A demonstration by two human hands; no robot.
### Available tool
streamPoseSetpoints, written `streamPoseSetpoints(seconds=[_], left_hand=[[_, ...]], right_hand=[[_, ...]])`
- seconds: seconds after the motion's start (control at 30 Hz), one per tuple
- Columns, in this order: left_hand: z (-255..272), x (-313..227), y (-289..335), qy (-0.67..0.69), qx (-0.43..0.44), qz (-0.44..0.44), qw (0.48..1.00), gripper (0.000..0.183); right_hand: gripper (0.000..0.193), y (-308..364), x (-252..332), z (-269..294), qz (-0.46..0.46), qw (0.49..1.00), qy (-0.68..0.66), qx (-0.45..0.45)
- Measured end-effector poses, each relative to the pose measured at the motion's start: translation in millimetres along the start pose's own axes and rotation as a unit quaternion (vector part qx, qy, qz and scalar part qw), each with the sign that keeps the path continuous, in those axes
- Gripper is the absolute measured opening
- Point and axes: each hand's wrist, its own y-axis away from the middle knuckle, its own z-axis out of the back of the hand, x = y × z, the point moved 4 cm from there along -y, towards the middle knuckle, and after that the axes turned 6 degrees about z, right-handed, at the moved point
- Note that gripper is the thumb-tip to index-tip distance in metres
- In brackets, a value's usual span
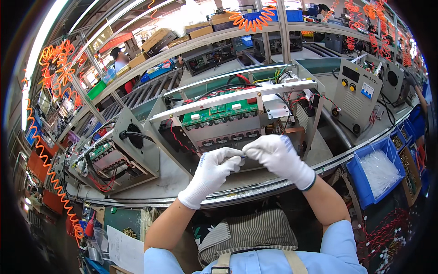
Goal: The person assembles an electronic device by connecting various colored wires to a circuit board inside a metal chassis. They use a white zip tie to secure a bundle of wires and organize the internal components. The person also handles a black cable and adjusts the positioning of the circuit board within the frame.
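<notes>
Open metal chassis [223, 132], mid-view on the tabletop [169, 182]; green circuit board [219, 114] across its upper front. Positions taken from chassis centre, left to right. Between 8 and 9 o'clock: second open unit [139, 157] with black fan [135, 136]. 7 o'clock: left hand [212, 171], white-gloved, fingers curled, thumb to forefinger. 5 o'clock: right hand [276, 155], likewise gloved, fingertips pinched just beside the left's (anything held between them too small to tell). Near 3 o'clock: grey-panelled unit [351, 102] with yellow knobs [352, 88]. Near 4 o'clock: blue bin [357, 178] of translucent pieces [378, 171].
</notes>
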Motion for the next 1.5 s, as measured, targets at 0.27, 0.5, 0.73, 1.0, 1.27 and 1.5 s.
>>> streamPoseSetpoints(seconds=[0.27, 0.5, 0.73, 1.0, 1.27, 1.5], left_hand=[[4.2, -18.0, 11.7, -0.150, -0.178, -0.161, 0.959, 0.022], [-20.1, -32.0, 31.5, -0.577, -0.244, -0.405, 0.667, 0.021], [-33.3, -31.3, 35.8, -0.524, -0.143, -0.490, 0.682, 0.014], [-21.2, -39.5, 26.8, 0.043, -0.108, -0.089, 0.989, 0.011], [-27.1, -12.6, 10.0, 0.065, -0.126, -0.075, 0.987, 0.039], [-23.9, -7.7, 8.0, 0.075, -0.084, -0.059, 0.992, 0.065]], right_hand=[[0.020, -1.9, -1.8, -8.3, -0.075, 0.992, -0.097, 0.016], [0.017, -2.1, -2.2, -2.6, -0.203, 0.958, -0.185, 0.084], [0.018, 1.8, -9.3, -6.0, -0.163, 0.976, -0.143, -0.024], [0.023, 9.7, -1.8, -13.7, -0.019, 0.995, -0.040, -0.086], [0.027, 18.5, -9.0, -20.6, -0.064, 0.997, -0.013, -0.052], [0.033, 19.1, -12.7, -26.4, -0.086, 0.994, -0.051, -0.051]])
